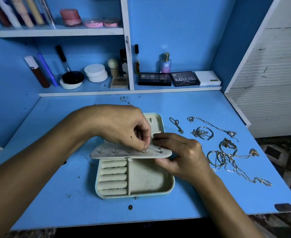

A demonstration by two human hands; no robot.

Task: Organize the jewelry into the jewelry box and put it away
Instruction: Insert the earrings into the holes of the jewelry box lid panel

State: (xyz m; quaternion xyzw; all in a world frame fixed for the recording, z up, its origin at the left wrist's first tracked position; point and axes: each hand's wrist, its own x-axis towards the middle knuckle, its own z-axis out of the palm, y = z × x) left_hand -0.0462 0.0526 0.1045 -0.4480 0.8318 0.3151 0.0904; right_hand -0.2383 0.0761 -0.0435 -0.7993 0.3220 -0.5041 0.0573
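Both forearms come in from the bottom corners and meet over the open jewelry box [141, 182], which sits in the middle of the blue bench [55, 194]. Closest bit of the box is the tray: a column of ring rolls [113, 176] on the left, a plain open compartment on the right. Over the tray's far edge is the earring flap [124, 152], tilted up and lying roughly flat, with a few stud posts sticking out of it. The right hand [180, 155] grips the flap's right end — thumb on top, fingers curled underneath. The left hand [124, 127] arches down from above, wrist bent, thumb and forefinger pinching narrow on a small stud [145, 150] at the flap's surface; the other fingers are curled in. Behind the hands you can see the box's lid [155, 121] lying open. To the right of the box the rest of the jewelry is loose on the bench: a tangle of chains and rings [225, 157] nearest, a bangle with a chain [203, 133] further back, a short beaded chain [176, 125] just beside the lid, and a long thin necklace [213, 125]. Farther back — the shelf [89, 91] holds makeup: eyeshadow palettes [155, 79], a perfume bottle [165, 63], white jars [95, 73] and tubes.
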